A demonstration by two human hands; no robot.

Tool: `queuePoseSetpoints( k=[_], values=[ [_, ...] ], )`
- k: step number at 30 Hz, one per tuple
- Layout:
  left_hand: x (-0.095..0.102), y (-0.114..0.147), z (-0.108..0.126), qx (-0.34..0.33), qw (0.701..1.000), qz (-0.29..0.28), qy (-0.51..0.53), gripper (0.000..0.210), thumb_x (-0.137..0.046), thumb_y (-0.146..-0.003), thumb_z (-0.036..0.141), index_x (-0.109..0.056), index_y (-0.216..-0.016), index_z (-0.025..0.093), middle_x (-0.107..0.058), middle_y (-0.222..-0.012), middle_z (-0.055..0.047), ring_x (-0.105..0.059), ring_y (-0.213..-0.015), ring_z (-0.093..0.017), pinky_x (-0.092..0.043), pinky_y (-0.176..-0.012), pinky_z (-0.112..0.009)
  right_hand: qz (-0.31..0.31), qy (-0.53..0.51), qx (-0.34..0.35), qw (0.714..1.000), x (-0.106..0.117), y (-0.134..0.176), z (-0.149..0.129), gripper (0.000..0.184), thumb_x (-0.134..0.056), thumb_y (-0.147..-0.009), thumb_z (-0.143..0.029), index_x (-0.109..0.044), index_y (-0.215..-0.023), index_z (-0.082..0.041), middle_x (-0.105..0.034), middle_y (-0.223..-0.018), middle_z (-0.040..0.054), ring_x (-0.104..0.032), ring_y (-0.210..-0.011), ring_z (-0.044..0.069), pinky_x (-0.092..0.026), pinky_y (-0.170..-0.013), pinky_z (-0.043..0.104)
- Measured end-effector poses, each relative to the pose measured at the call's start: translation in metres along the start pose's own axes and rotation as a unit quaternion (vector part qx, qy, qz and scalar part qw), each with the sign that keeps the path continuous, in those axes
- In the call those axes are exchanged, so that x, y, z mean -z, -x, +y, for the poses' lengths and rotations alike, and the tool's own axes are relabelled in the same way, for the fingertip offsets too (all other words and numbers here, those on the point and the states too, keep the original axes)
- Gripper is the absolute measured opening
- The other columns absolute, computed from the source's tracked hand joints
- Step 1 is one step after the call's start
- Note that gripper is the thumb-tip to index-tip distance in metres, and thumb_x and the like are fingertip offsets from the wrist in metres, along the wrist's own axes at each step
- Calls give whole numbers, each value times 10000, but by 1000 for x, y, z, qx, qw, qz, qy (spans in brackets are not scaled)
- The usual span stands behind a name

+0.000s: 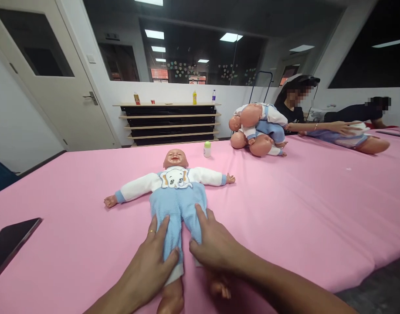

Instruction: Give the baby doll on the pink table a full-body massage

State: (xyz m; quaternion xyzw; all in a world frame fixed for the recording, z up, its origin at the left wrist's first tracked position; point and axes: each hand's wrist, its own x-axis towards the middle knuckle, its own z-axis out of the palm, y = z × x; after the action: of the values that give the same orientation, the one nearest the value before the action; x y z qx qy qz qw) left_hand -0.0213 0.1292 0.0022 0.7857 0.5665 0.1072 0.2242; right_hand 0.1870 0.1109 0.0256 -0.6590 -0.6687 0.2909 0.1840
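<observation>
A baby doll (177, 196) in a white and light-blue outfit with an elephant face on the chest lies on its back, arms spread. Its head points away from me, its bare feet towards me. My left hand (150, 259) is closed round the doll's leg on the left, thumb on the inner side. Round the other leg, my right hand (215, 240) is closed too, thumb on the inside and fingers over the thigh. My right forearm partly covers the foot on that side. A small white bottle with a green cap (207, 150) stands beyond the doll's outstretched arm.
A pink-covered table (285, 209) carries everything. Several dolls (259, 126) are heaped at the back right. Beside them a person (293, 102) reaches over another doll (344, 138). A dark flat device (13, 244) lies at the left edge. Behind is a shelf (170, 124) with bottles.
</observation>
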Motion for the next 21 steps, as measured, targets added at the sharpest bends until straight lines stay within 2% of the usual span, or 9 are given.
queuePoseSetpoints(
  k=[2,4,5,7,9,10,14,16,21],
  values=[
    [1,2,0,3,1000,-14,-11,786,-371,-893,546,-82,-1551,228,69,-1560,-65,-187,-1444,-303,-288,-1160,-477,-13,-4,5,1000,-2,1,-2,898,-542,-799,-498,-102,-1539,-241,-309,-1458,193,-542,-1139,373,-426,-918,493],
    [5,3,-3,-8,1000,8,-15,751,-351,-899,577,-143,-1543,252,12,-1564,-63,-240,-1426,-307,-315,-1139,-486,27,-15,20,999,0,-1,-2,878,-514,-817,-601,-166,-1532,-228,-310,-1473,176,-447,-1257,384,-376,-1000,516],
    [8,2,-5,-18,998,49,-20,737,-354,-899,583,-185,-1536,253,-30,-1565,-59,-232,-1430,-302,-308,-1143,-490,68,-16,34,997,2,-3,-1,857,-501,-827,-618,-199,-1526,-225,-290,-1495,158,-370,-1326,378,-331,-1054,523],
    [13,-1,-12,-44,984,173,-31,730,-387,-895,571,-229,-1524,236,-79,-1562,-53,-163,-1453,-285,-256,-1174,-493,173,-13,79,982,5,-7,2,806,-496,-849,-594,-235,-1517,-226,-197,-1551,102,-189,-1431,337,-215,-1148,515],
    [14,-6,-21,-80,961,263,-35,755,-425,-893,543,-178,-1534,231,-71,-1564,-44,-89,-1469,-263,-205,-1199,-487,236,-9,134,962,6,-12,7,804,-532,-849,-534,-214,-1522,-230,-90,-1581,51,-63,-1468,295,-133,-1191,501],
    [13,-9,-25,-106,960,256,-36,757,-428,-899,530,-138,-1540,249,-62,-1565,-33,-78,-1472,-250,-205,-1203,-480,228,-6,161,960,4,-14,9,812,-555,-840,-505,-208,-1523,-237,-72,-1584,38,-43,-1472,288,-117,-1196,507],
    [-3,-17,-33,-166,982,82,-38,673,-344,-952,500,-60,-1536,325,-29,-1566,25,-61,-1478,-206,-235,-1202,-461,66,-10,190,979,-8,-21,16,692,-587,-824,-460,-376,-1458,-278,-152,-1571,33,-84,-1468,300,-163,-1178,547],
    [-10,-18,-33,-157,985,69,-32,657,-315,-962,495,-57,-1538,312,8,-1566,29,-22,-1481,-201,-208,-1212,-464,44,-26,172,984,-12,-23,17,619,-586,-827,-450,-459,-1409,-280,-165,-1567,35,-96,-1467,296,-179,-1177,538],
    [-13,-16,-34,-153,985,82,-18,663,-312,-961,496,-74,-1542,281,38,-1566,18,6,-1481,-203,-185,-1221,-467,71,-70,163,982,-13,-25,15,582,-629,-803,-448,-533,-1349,-271,-243,-1545,35,-162,-1459,273,-182,-1192,498]
  ],
)
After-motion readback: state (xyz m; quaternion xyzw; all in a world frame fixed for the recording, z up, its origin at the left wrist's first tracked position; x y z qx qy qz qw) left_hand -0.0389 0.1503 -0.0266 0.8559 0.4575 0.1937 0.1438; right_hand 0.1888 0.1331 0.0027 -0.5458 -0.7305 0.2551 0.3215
